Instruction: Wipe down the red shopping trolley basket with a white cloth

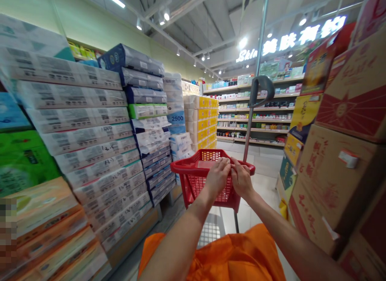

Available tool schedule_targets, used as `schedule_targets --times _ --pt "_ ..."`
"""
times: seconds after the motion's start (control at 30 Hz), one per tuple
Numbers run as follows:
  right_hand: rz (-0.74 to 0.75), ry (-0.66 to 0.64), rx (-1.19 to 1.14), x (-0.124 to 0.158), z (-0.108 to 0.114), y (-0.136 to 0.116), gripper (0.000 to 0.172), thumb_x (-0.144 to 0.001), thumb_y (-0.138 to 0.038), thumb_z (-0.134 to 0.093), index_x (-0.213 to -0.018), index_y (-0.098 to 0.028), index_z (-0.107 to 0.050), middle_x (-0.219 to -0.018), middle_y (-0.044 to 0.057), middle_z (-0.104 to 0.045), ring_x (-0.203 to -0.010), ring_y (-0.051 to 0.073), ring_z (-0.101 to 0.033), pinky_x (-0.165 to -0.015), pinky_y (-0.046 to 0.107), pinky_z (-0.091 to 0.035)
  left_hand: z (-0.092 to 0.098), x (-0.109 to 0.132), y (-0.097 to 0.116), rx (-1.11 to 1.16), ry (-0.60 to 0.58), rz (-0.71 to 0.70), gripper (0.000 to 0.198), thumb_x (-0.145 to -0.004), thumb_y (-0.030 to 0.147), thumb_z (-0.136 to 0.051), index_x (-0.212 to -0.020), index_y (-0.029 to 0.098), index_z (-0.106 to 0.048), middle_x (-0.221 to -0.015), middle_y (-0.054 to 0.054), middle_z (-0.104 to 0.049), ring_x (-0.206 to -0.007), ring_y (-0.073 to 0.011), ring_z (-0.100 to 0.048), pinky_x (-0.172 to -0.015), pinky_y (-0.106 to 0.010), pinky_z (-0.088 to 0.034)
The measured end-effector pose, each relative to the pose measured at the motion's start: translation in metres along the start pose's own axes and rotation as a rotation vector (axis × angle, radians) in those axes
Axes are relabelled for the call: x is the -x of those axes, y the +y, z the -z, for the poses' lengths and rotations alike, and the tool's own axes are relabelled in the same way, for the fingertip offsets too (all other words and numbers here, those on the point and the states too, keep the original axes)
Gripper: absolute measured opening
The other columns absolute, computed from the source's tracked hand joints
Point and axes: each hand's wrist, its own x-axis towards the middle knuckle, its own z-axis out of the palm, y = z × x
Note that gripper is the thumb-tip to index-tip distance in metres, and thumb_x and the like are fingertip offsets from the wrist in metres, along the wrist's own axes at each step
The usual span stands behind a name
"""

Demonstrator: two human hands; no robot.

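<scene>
A red plastic shopping basket (192, 188) with a perforated wall stands in front of me, above the floor. My left hand (218, 176) is laid over its near rim, fingers bent across the edge and closed on it. Close beside it on the right, my right hand (241, 178) grips the same rim, and the fingertips of both hands nearly meet. A red panel shows inside the basket behind my left hand; most of the inside is hidden. Below the basket a dark leg reaches down. Orange cloth covers my lap.
Stacked white tissue packs (99, 120) and blue packs (144, 96) line the left. Cardboard boxes (325, 164) are piled along the right. A metal pole (247, 140) with a grey handle (265, 89) rises beyond the basket. Shelves of goods (256, 98) stand at the back.
</scene>
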Motion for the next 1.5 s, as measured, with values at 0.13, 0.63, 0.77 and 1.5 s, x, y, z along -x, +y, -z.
schedule_targets --times 0.13,0.63,0.77,1.5 --pt "0.004 0.035 -0.023 0.000 0.001 0.003 0.039 -0.087 -0.023 -0.033 -0.125 -0.017 -0.039 -0.095 0.005 -0.066 -0.083 0.020 -0.057 -0.082 0.039 -0.036 0.010 0.013 -0.025 0.010 0.081 0.182 0.032 -0.087 0.015 -0.033 -0.115 0.016 -0.050 -0.121 -0.009 -0.052 -0.118 -0.0188 -0.041 -0.101 -0.038 -0.036" --pt "0.054 -0.279 0.121 -0.024 -0.012 -0.050 0.035 -0.079 -0.029 -0.048 -0.113 -0.020 -0.052 -0.126 0.012 -0.045 -0.113 0.027 -0.042 -0.090 0.046 -0.037 0.028 0.012 -0.017 0.063 -0.267 0.440 0.077 -0.069 0.038 -0.059 -0.132 0.012 -0.025 -0.140 -0.017 -0.026 -0.130 -0.0308 -0.019 -0.102 -0.059 -0.012" --pt "0.194 -0.270 0.147 -0.021 -0.017 -0.040 0.026 -0.078 -0.019 -0.048 -0.102 -0.019 -0.058 -0.121 0.010 -0.049 -0.114 0.025 -0.041 -0.095 0.044 -0.036 0.045 0.030 -0.044 -0.121 -0.379 0.453 0.064 -0.073 0.044 -0.056 -0.126 0.015 -0.037 -0.136 -0.014 -0.035 -0.126 -0.0257 -0.029 -0.104 -0.052 -0.014" --pt "-0.018 0.056 0.372 0.005 0.032 0.084 0.028 -0.085 -0.020 -0.033 -0.100 -0.020 -0.057 -0.120 0.011 -0.054 -0.113 0.024 -0.045 -0.094 0.050 -0.024 0.061 0.023 -0.037 -0.143 -0.402 0.475 0.037 -0.078 0.051 -0.046 -0.088 0.018 -0.061 -0.100 -0.008 -0.063 -0.101 -0.0242 -0.052 -0.094 -0.043 -0.031"
